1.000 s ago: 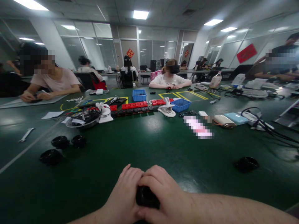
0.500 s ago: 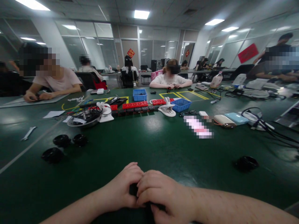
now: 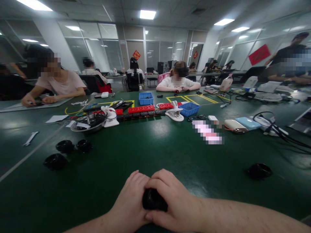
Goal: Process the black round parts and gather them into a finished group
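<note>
Both my hands meet at the near edge of the green table (image 3: 155, 152), wrapped together round a small black round part (image 3: 153, 200). My left hand (image 3: 130, 202) curls against its left side. My right hand (image 3: 170, 197) covers its top and right side, fingers closed over it. Only a dark patch of the part shows between the fingers. Three similar black round parts (image 3: 65, 146) lie to the far left, and another (image 3: 259, 170) lies to the right, all out of my hands' reach.
A clear bowl (image 3: 87, 124) with cables, red power strips (image 3: 141, 109), two blue bins (image 3: 188, 108), white clamps, power banks (image 3: 235, 125) and a wrench (image 3: 29, 138) lie across the table. Other people sit at the far side and left.
My hands have shifted round the black part: it was mostly hidden half a second ago and now shows again between my fingers. The view has tilted slightly.
</note>
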Demonstrator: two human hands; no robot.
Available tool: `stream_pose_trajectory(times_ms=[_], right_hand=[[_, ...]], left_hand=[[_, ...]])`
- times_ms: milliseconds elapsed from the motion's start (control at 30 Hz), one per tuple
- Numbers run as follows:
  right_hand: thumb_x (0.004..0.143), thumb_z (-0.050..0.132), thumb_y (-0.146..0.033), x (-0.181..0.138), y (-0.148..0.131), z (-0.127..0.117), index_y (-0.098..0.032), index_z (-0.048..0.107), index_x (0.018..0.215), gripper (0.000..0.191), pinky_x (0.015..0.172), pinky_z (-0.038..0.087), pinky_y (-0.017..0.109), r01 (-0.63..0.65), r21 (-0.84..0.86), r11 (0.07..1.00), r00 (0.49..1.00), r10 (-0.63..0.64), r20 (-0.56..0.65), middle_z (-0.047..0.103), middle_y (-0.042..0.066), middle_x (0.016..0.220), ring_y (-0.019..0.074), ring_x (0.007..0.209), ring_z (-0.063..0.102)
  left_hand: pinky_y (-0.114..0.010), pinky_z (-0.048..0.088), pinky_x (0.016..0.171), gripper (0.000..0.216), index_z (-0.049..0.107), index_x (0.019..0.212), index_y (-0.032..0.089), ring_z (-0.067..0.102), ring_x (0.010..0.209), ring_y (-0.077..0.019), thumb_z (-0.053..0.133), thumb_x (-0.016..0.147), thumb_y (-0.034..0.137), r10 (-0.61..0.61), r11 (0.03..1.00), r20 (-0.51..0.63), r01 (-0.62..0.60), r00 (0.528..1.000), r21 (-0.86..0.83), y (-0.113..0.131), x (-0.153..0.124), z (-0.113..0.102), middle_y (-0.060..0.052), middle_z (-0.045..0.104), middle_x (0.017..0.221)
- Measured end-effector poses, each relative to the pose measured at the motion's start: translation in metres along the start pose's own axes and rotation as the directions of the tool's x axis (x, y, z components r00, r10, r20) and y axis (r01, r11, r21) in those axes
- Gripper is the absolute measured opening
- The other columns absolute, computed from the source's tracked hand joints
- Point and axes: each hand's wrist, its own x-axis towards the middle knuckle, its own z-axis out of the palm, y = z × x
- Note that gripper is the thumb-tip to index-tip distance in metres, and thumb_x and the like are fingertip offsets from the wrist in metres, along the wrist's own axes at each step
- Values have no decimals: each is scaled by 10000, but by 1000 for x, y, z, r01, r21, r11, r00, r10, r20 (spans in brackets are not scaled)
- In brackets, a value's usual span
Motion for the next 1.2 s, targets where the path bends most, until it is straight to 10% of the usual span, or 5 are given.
stream_pose_trajectory(times_ms=[533, 833, 1200], right_hand=[[660, 390, -156, 6, 2, -11, -156, 560, 863, 265, 849, 439, 301, 302, 182, 936, 945, -320, 74, 572, 77, 983, 155, 945, 535], [736, 596, -431, -1, 0, -8, -160, 510, 1087, 452, 835, 422, 374, 92, 51, 994, 995, -91, -27, 511, 111, 1093, 214, 979, 483], [714, 496, -237, 3, 4, -6, -153, 562, 872, 190, 733, 430, 303, 159, 75, 984, 987, -161, 23, 576, 61, 878, 160, 814, 510]], left_hand=[[-466, 186, 1063, 273, 619, 855, 226, 581, 960, -201, 764, 645, 323, 185, 975, 295, -138, 937, -174, -17, 13, -26, 15, 643, 920], [-634, 155, 1013, 869, 418, 1203, 198, 458, 1124, -369, 724, 509, 621, 135, 990, 144, -127, 980, -69, -17, -1, -5, -135, 517, 1195], [-482, 254, 1016, 261, 537, 780, 194, 544, 850, -222, 700, 587, 258, 89, 994, 126, -81, 988, -66, -8, 4, -9, -14, 563, 856]])
